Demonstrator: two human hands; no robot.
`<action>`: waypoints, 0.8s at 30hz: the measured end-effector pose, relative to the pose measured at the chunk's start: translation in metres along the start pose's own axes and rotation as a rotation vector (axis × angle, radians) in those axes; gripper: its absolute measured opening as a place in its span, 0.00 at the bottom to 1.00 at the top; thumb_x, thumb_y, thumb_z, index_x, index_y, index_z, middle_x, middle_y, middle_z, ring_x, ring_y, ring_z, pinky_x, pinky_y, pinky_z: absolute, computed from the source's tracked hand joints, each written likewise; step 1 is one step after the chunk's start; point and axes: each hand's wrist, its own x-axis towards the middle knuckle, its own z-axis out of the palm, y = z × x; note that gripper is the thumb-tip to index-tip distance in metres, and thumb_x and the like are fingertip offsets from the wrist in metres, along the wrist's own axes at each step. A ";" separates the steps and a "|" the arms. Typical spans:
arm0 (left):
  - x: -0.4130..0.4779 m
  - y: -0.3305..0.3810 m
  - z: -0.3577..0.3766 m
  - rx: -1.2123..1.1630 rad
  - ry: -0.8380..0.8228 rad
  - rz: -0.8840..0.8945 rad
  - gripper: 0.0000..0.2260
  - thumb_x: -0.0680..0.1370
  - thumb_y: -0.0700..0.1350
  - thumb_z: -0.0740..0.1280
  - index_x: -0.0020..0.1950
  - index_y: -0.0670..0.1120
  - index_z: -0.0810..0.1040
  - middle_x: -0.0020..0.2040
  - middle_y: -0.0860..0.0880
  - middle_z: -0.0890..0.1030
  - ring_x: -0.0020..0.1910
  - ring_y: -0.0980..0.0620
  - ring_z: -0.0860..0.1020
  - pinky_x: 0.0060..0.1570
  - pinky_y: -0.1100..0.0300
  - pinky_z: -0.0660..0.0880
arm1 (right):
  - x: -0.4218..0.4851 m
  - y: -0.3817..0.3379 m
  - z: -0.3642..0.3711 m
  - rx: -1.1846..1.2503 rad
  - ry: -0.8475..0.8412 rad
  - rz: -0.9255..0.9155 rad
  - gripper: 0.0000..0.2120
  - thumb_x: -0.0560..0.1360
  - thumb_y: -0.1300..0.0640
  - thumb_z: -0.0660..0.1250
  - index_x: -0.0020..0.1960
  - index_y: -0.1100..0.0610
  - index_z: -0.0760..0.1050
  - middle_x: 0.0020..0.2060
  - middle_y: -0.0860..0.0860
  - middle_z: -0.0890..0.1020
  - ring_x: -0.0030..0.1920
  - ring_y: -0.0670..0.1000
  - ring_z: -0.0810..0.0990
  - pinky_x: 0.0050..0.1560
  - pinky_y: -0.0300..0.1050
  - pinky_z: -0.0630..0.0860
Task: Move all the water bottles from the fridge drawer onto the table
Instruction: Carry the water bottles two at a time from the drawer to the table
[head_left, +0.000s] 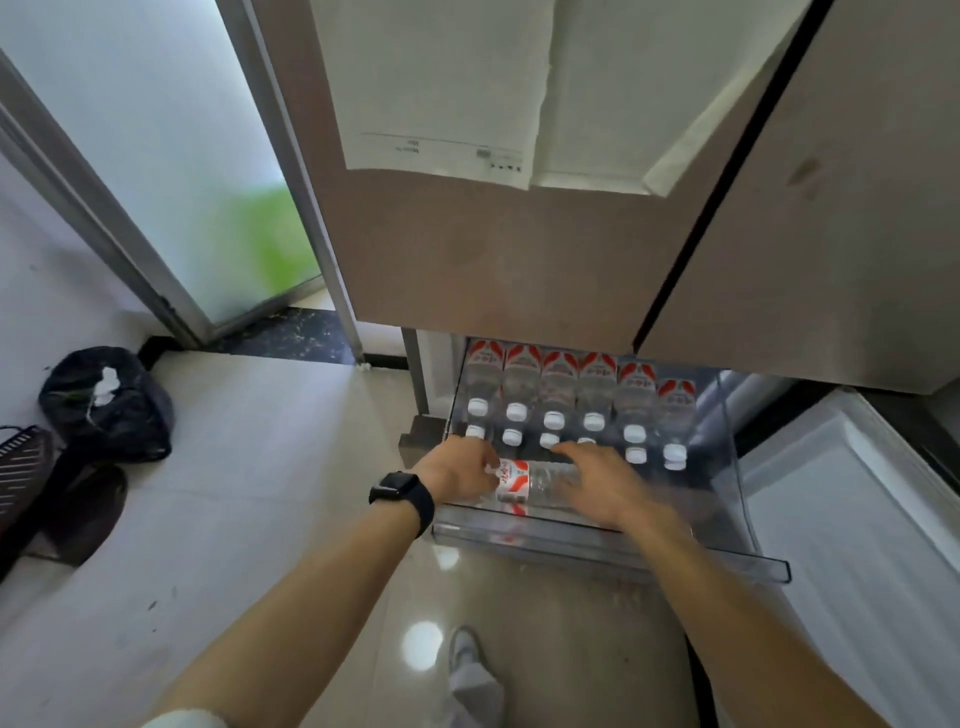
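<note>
Tall beige fridge (519, 260), upper doors closed; clear plastic fridge drawer (597, 540) pulled out at its foot. Drawer well stocked: two rows of standing clear water bottles (554, 395), white caps, red-and-white labels, filling its back and middle. One lying bottle (524, 483) on its side along the drawer's front wall. Left hand (460, 467), black wristwatch (402, 493), fingers curled at that bottle's left end; a true grip, cannot tell. Right hand (597, 483), blurred, fingers straight and apart over its clear body. Table not in view. Judgement: early stage, nearly all bottles left to move.
</note>
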 end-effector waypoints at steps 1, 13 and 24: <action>0.010 -0.001 0.004 0.023 -0.044 -0.004 0.18 0.79 0.50 0.69 0.68 0.50 0.77 0.65 0.48 0.80 0.63 0.46 0.77 0.64 0.53 0.74 | 0.011 -0.002 0.004 -0.013 -0.030 0.009 0.29 0.77 0.48 0.70 0.75 0.50 0.67 0.70 0.52 0.75 0.68 0.56 0.73 0.65 0.53 0.74; 0.051 -0.008 0.028 0.266 -0.299 0.062 0.19 0.81 0.51 0.67 0.68 0.43 0.77 0.65 0.44 0.79 0.63 0.45 0.77 0.63 0.54 0.75 | 0.076 -0.011 0.039 -0.137 -0.180 -0.022 0.32 0.69 0.32 0.71 0.68 0.45 0.72 0.65 0.49 0.77 0.62 0.54 0.77 0.60 0.51 0.76; 0.067 -0.012 0.039 0.201 -0.457 0.054 0.26 0.83 0.55 0.64 0.77 0.43 0.67 0.76 0.44 0.69 0.74 0.44 0.67 0.70 0.56 0.64 | 0.078 0.038 0.038 -0.234 -0.263 0.178 0.39 0.69 0.42 0.77 0.72 0.56 0.64 0.67 0.57 0.75 0.62 0.58 0.78 0.60 0.53 0.77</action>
